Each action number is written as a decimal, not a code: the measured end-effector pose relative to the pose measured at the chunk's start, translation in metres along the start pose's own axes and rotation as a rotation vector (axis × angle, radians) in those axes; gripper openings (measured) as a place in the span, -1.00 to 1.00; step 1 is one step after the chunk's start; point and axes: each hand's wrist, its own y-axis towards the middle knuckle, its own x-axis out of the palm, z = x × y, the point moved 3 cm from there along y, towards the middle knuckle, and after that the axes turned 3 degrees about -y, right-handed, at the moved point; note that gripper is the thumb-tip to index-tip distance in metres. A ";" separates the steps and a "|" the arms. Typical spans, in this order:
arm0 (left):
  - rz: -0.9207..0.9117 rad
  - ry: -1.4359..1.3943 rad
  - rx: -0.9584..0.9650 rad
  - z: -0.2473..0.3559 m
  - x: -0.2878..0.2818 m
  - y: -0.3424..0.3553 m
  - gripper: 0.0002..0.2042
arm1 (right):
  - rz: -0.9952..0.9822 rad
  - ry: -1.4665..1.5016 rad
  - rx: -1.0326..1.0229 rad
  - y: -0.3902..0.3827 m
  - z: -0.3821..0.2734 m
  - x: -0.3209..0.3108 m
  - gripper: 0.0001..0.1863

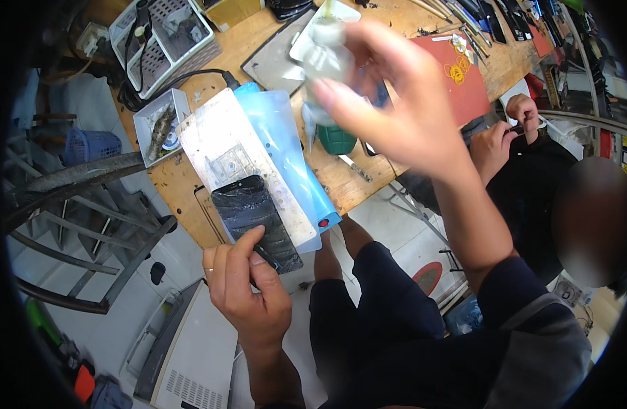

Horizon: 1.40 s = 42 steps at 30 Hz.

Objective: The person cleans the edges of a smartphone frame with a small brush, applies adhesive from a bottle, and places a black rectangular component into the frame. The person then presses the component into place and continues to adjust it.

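Seen from the head camera: pinning a cracked black phone [257,221] on the metal plate [235,160] at the wooden bench [357,174] edge, left hand [248,286] curled, thumb on the glass. Right hand [395,95] raised, blurred, fingers loosely around a clear squeeze bottle [325,58]. Likely wetting the screen; next calls for steady aim over the glass.

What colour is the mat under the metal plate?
Light blue mat, beneath the metal plate; seen in the head view.
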 end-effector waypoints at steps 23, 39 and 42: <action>0.258 -0.882 -0.406 0.005 0.002 0.005 -0.82 | -0.346 0.446 0.409 -0.059 -0.062 0.037 -0.82; -0.022 0.269 0.231 -0.004 -0.008 0.025 -0.68 | -0.230 0.548 0.953 -0.061 -0.047 0.068 -0.63; -0.043 0.252 0.252 -0.005 -0.007 0.030 -0.67 | -0.196 0.560 1.011 -0.060 -0.048 0.070 -0.65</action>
